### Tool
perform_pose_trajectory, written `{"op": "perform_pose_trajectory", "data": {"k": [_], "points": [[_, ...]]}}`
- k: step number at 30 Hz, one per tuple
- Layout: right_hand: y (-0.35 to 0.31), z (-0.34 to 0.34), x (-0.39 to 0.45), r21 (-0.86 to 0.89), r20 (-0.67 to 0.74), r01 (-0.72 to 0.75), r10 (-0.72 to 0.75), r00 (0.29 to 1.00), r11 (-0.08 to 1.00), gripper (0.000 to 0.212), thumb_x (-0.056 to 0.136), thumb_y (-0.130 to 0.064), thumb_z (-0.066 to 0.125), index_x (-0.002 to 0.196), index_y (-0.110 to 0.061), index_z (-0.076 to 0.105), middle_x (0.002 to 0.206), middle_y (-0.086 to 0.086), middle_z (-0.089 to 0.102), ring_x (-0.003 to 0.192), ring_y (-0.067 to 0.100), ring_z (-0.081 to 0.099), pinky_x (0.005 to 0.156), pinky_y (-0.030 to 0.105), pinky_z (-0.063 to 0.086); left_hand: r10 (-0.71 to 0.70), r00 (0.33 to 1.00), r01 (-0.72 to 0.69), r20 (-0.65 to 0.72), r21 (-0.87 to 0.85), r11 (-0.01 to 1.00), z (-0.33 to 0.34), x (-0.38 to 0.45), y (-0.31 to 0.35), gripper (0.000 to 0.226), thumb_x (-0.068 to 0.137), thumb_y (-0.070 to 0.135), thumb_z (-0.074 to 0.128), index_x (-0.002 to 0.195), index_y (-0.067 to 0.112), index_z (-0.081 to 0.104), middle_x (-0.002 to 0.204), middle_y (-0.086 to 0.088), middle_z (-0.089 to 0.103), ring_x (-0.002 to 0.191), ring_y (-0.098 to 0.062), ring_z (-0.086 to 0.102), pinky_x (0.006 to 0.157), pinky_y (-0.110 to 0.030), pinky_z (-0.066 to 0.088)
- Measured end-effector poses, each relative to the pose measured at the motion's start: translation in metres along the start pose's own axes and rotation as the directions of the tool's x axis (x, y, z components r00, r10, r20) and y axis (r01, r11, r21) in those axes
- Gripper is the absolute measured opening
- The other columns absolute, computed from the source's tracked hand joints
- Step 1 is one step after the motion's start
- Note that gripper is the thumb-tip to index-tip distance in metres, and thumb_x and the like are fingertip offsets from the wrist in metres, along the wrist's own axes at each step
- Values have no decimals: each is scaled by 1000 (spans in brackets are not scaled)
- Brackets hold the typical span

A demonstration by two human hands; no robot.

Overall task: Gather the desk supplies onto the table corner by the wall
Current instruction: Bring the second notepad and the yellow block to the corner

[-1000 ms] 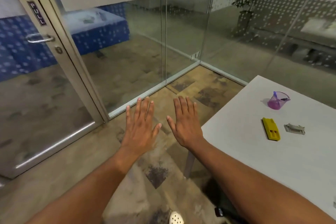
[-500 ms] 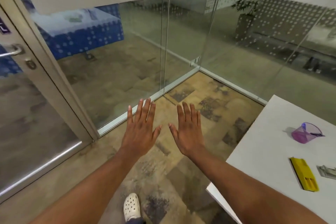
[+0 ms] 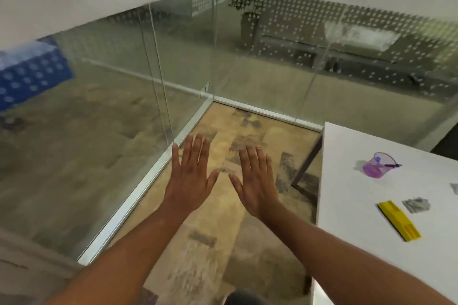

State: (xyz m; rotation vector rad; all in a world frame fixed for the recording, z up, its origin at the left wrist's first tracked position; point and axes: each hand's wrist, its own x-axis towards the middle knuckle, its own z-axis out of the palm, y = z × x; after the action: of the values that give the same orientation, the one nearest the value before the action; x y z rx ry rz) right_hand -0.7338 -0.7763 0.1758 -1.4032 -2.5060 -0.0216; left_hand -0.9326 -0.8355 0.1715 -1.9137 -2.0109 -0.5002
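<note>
Hovering flat-fingered, empty left hand [image 3: 188, 181] and right hand [image 3: 256, 184], yellow stapler [image 3: 399, 223] well right.

The left hand [image 3: 189, 176] and the right hand [image 3: 255, 182] are bare, with no rings, watch or bands showing. Both forearms are uncovered to the frame's lower edge, and no sleeve is in view.
</note>
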Motion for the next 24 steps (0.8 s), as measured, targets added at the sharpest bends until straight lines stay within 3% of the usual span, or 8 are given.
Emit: {"op": "perform_pose_trajectory", "data": {"k": [3, 11, 16, 24], "points": [[23, 8, 33, -21, 7, -108, 108, 994, 994, 74, 105, -59, 30, 163, -13, 19, 170, 13, 17, 158, 35, 11, 128, 55, 12, 74, 997, -73, 22, -16, 997, 26, 46, 3, 83, 106, 57, 39, 167, 5, 20, 176, -18, 16, 164, -36, 13, 126, -68, 19], [97, 35, 134, 27, -22, -298, 299, 954, 954, 73, 106, -58, 30, 163, -16, 15, 172, 11, 9, 160, 32, 2, 129, 55, 7, 252, 962, -241, 105, -107, 965, 100, 181, 14, 84, 105, 59, 39, 168, 8, 16, 176, -15, 14, 164, -35, 8, 127, -68, 15], [148, 42, 184, 20, -19, -350, 351, 936, 936, 74, 106, -59, 24, 164, -17, 9, 173, 10, 2, 161, 31, -5, 128, 57, 6, 310, 942, -292, 132, -139, 946, 137, 262, 31, 83, 105, 58, 36, 168, 10, 15, 178, -14, 8, 165, -33, 3, 127, -68, 14], [226, 60, 195, 32, -21, -607, 608, 794, 794, 76, 107, -60, 25, 165, -18, 2, 174, 9, -6, 160, 29, -14, 129, 55, -1, 556, 811, -491, 183, -305, 816, 207, 343, 105, 83, 106, 60, 28, 169, 11, 9, 178, -11, 1, 165, -31, -2, 130, -65, 9]]}}
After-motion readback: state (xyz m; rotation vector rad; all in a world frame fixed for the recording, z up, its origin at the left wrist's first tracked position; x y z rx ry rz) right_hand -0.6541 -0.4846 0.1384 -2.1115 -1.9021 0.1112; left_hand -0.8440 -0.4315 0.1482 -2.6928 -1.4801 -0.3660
